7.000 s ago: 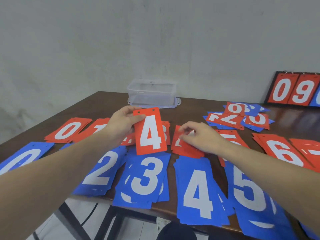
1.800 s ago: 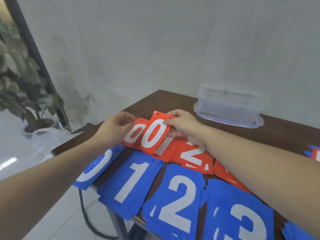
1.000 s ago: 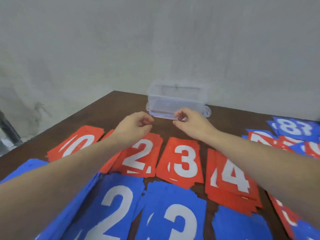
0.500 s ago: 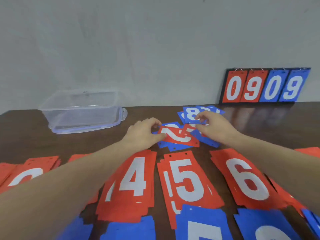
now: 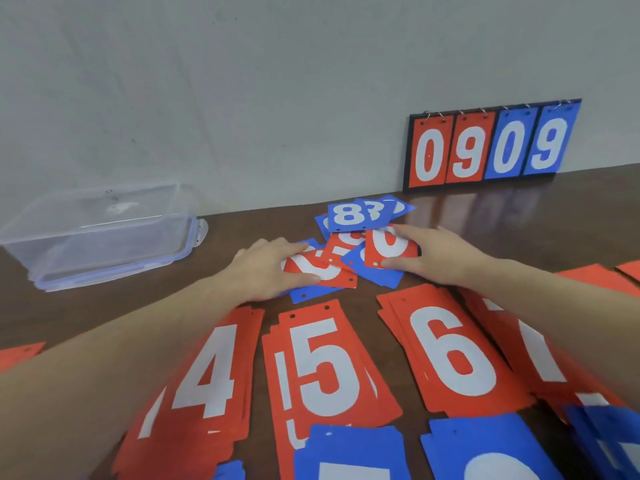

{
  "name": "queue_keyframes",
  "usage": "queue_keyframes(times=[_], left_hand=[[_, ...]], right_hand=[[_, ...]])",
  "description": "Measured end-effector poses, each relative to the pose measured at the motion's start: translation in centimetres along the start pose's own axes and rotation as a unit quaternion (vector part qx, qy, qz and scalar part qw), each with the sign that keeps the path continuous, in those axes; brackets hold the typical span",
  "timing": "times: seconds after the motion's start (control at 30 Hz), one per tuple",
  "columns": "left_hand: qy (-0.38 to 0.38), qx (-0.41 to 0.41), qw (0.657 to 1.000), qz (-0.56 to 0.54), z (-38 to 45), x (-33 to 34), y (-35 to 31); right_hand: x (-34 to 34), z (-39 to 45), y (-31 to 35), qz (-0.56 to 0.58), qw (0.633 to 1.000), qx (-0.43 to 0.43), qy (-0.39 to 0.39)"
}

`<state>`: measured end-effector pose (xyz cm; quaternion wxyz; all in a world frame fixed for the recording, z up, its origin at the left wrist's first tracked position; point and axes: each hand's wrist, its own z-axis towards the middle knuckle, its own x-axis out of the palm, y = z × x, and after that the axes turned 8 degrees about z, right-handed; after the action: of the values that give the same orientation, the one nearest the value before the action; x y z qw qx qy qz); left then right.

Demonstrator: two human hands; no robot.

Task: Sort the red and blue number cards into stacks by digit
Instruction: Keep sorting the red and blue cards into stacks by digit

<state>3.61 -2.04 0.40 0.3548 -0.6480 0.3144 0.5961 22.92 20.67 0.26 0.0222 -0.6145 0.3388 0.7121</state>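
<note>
At the unsorted pile toward the back of the desk, both hands are working loose cards. Left hand fingers are lying flat and spread on a red card, thumb along its near edge; pressing rather than pinching, so nothing is lifted yet. Digit on it is blurred, possibly a 2, cannot tell for sure. Right hand is bracketing a red 0 card, fingers at its far edge and thumb at the near edge, half-open, card still lying on a blue card below.

Step in hand, as a judgement: picking the next cards out of the pile. Next move is calling for sliding each card clear, reading the digit, then carrying it to the matching stack. The red 0 stack is not in view, presumably off to the left.

Cards are looking thin, flat, rigid-ish, with punched holes along one short edge and white digits. A blue 8 card is topping the far end of the pile. Nearer the person, sorted red stacks are sitting side by side: red 4 stack, red 5 stack, red 6 stack, with blue stacks along the near edge. Most sorting is looking done.

Off-task: clear plastic box at left, scoreboard leaning on the wall.
</note>
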Motion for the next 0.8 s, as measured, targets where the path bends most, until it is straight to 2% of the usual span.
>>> queue_keyframes(times=[0.1, 0.27, 0.37, 0.63, 0.8], left_hand=[[-0.013, -0.003, 1.0, 0.019, -0.6, -0.4, -0.6], [-0.049, -0.069, 0.996, 0.011, -2.0, -1.2, -0.7], [-0.054, -0.101, 0.993, -0.017, -3.2, -2.1, -0.1], [-0.114, -0.115, 0.961, -0.224, -8.2, -4.6, 0.1], [-0.11, -0.116, 0.921, -0.356, -12.0, -5.5, -0.2]], right_hand=[[-0.1, -0.4, 0.3, 0.007, 1.0, 0.004, -0.008], [-0.3, -1.6, 0.9, 0.057, 0.994, 0.001, -0.09], [-0.9, -2.9, 1.5, 0.173, 0.982, 0.006, -0.079], [-2.6, -7.8, 4.8, 0.31, 0.949, -0.019, -0.055], [-3.2, -10.2, 6.4, 0.296, 0.954, 0.028, -0.039]])
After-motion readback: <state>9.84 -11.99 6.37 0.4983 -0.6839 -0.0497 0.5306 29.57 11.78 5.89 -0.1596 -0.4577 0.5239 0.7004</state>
